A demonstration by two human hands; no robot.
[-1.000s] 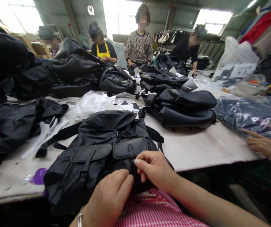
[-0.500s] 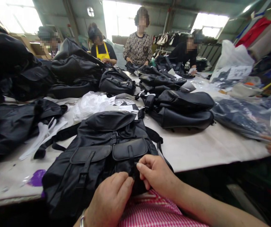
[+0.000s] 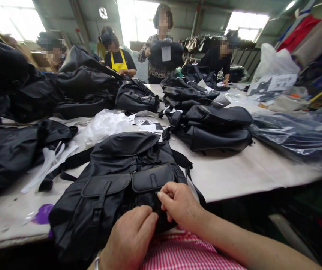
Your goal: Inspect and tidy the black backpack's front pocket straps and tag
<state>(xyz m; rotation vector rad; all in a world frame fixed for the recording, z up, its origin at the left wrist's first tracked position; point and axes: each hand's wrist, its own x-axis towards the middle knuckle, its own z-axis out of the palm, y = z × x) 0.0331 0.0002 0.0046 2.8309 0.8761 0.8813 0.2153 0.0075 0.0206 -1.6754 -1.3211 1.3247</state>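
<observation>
Right hand (image 3: 180,200) narrow, thumb drawn in against the curled fingers, sits over the front of a black backpack (image 3: 113,165), near the strap below one pocket flap (image 3: 161,176); whether it grips that strap I cannot tell. With the backpack as the clock's centre and twelve pointing away from the wearer, this hand is between three and four. Between five and six, the left hand (image 3: 135,232) lies back-up over the bag's near end, fingers together and bent down; its fingertips are hidden, so I cannot tell if they hold anything. Its wrist wears a silver-coloured bracelet (image 3: 97,261). The backpack lies flat on a pale table (image 3: 225,176), its near end at the wearer's pink checked garment (image 3: 189,251), and a second flap (image 3: 106,185) with a buckled strap shows at nine. A heap of thin white material (image 3: 107,123) lies just beyond at twelve, with printed papers (image 3: 149,126) at one. Another black bag (image 3: 217,127) rests on its side at two, and a clear-wrapped dark bundle (image 3: 290,131) lies farther out between two and three. White strips (image 3: 51,161) sit between nine and ten, a purple patch (image 3: 43,214) between eight and nine. Between twelve and one, a co-worker raises a black item (image 3: 156,52) bearing a white label (image 3: 166,53).
</observation>
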